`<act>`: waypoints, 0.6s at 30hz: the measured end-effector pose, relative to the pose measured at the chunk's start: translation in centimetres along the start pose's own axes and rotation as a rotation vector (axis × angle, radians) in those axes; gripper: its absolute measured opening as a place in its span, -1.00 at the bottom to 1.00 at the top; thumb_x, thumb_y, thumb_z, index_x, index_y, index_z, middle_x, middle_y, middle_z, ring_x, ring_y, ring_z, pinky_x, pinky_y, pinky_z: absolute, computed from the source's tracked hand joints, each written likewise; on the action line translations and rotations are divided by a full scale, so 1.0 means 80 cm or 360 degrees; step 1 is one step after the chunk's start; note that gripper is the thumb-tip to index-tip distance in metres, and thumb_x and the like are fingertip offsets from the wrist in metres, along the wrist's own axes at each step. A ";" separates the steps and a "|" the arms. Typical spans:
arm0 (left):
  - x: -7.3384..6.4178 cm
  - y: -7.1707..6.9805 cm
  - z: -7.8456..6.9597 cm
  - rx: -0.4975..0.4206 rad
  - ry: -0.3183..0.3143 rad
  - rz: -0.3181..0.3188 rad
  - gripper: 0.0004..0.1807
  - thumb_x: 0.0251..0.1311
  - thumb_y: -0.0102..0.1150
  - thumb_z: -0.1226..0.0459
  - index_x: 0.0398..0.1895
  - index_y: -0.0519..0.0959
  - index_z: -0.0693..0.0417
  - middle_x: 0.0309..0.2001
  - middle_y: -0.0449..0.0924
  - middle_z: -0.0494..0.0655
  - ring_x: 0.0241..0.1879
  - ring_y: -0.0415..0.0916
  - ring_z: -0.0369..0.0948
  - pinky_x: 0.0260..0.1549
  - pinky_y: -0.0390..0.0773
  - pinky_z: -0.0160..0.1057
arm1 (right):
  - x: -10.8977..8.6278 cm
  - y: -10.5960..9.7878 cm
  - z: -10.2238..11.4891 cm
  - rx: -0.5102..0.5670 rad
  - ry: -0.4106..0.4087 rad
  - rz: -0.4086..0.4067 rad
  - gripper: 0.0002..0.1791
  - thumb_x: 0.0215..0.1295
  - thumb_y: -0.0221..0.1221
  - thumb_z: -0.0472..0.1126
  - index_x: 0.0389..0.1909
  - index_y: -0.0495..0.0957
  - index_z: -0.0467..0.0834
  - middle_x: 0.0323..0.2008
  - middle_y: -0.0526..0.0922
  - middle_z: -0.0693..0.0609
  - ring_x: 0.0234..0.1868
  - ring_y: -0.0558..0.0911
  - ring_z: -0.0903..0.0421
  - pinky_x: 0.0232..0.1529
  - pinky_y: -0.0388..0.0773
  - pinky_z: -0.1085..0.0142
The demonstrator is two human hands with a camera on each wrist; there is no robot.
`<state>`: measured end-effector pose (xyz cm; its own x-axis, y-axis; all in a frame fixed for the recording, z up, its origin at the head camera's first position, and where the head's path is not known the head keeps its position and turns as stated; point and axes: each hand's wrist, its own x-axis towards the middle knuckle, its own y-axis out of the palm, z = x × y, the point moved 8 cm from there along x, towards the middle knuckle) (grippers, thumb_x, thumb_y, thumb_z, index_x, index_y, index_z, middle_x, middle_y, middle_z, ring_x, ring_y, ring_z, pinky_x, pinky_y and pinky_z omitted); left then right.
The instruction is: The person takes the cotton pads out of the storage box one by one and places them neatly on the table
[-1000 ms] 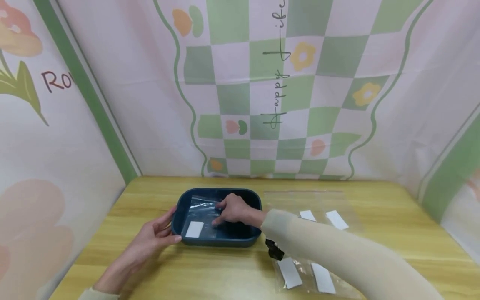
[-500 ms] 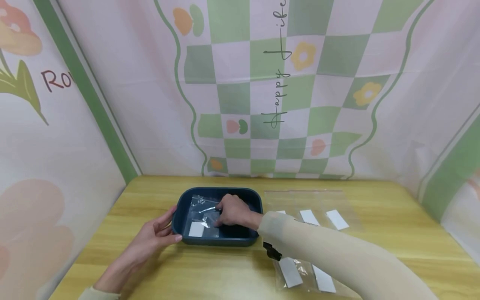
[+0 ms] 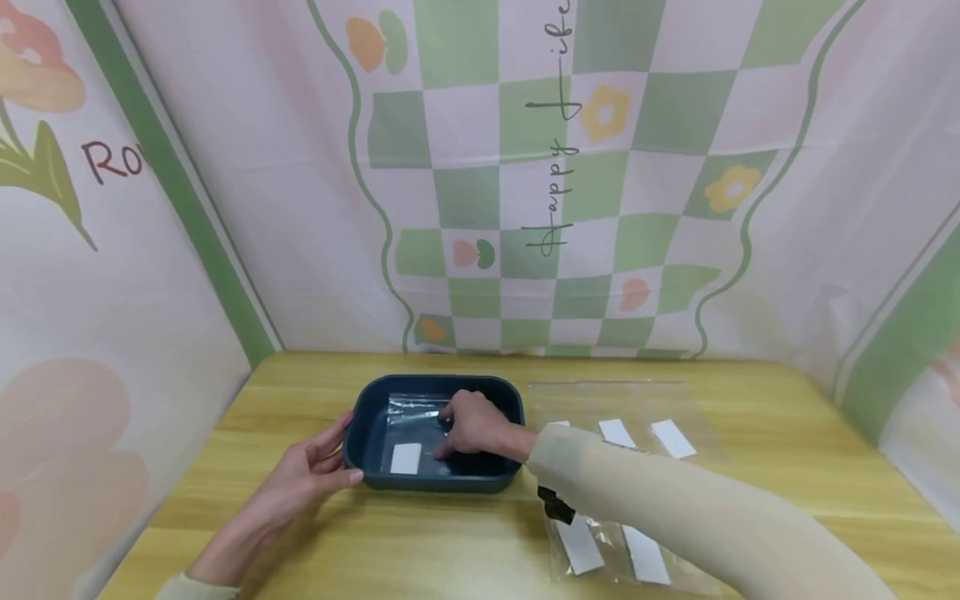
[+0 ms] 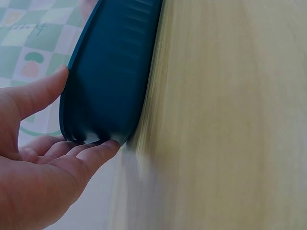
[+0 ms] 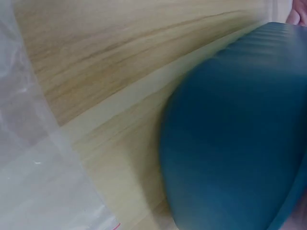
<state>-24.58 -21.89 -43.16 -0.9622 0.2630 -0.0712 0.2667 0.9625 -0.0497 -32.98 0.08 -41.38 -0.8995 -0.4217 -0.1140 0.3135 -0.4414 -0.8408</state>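
Observation:
A dark blue plastic box (image 3: 438, 482) stands on the table. Flat inside it, toward the left, is a clear zip bag (image 3: 411, 423) with a white label (image 3: 406, 458). My left hand (image 3: 298, 479) holds the box's left end, thumb at the front corner; the left wrist view shows that thumb against the rim and the fingers under the end wall (image 4: 108, 96). Reaching into the box, my right hand (image 3: 480, 425) touches the bag's right part, thumb and forefinger spread apart. The right wrist view shows mostly the box's outer wall (image 5: 230, 134).
Several more clear zip bags with white labels (image 3: 673, 439) lie right of the box, partly covered by my right sleeve (image 3: 645, 475). Nearer the front, two further labels (image 3: 647, 554) show. A patterned cloth (image 3: 525, 283) hangs behind the table (image 3: 420, 542).
The bag in the box has shifted a little to the right and its wrinkles have flattened. My right hand has edged right with it; the left hand stays at the box.

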 end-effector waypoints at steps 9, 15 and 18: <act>0.000 0.001 0.000 0.0002 -0.0003 -0.0005 0.01 0.26 0.38 0.49 0.68 0.01 0.20 0.65 -0.11 0.16 0.50 0.14 0.28 0.25 0.52 -0.19 | 0.002 -0.003 0.000 -0.0027 0.0031 -0.0092 -0.68 0.09 0.62 -0.12 -0.11 0.85 -0.04 -0.06 0.81 0.05 -0.07 0.75 0.07 -0.14 0.76 0.15; 0.000 0.001 0.000 -0.0007 -0.0009 0.0000 0.00 0.27 0.38 0.49 0.68 0.01 0.19 0.66 -0.12 0.14 0.50 0.14 0.27 0.26 0.51 -0.19 | 0.006 -0.008 -0.002 0.0033 0.0003 -0.0153 -0.84 0.18 0.56 -0.17 -0.23 0.86 -0.08 -0.32 0.80 0.13 -0.32 0.72 0.21 -0.28 0.72 0.29; 0.000 0.001 0.001 -0.0007 -0.0004 0.0006 0.01 0.26 0.38 0.50 0.68 0.01 0.20 0.66 -0.13 0.14 0.50 0.14 0.28 0.27 0.51 -0.18 | 0.005 -0.010 -0.005 0.0155 0.0011 -0.0172 -0.88 0.27 0.49 -0.23 -0.19 0.85 -0.12 -0.38 0.79 0.11 -0.47 0.71 0.21 -0.42 0.71 0.32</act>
<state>-24.56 -21.81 -43.23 -0.9611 0.2663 -0.0739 0.2699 0.9618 -0.0450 -33.72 0.55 -40.93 -0.9317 -0.3621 -0.0297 0.2424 -0.5588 -0.7931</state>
